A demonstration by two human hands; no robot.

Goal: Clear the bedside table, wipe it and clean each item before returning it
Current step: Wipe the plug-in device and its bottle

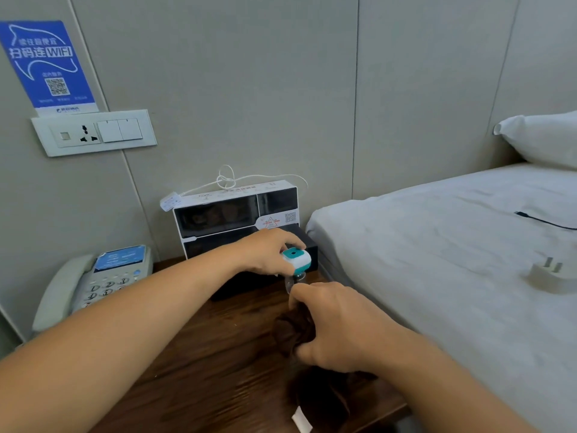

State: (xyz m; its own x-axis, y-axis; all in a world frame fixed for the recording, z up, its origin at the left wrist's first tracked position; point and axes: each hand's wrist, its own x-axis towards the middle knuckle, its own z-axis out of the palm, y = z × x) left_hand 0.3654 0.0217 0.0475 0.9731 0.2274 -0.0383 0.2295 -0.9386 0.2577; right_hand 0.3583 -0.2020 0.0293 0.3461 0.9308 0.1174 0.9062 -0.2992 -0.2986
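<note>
Dark wood-grain worktop (199, 364), set against the wall, bed just beside it. On it, at the left edge: white telephone (90, 284) with handset in cradle, blue label on top. At the back against the wall: white-framed box with dark panels (235, 218), white cable (228, 181) coiled on its top. A black box (246, 284) lies in front of that. Bed (443, 254), light sheet: white plug adapter (551, 276) prongs up, thin black cable (544, 220), pillow (543, 139) at the head.
</note>
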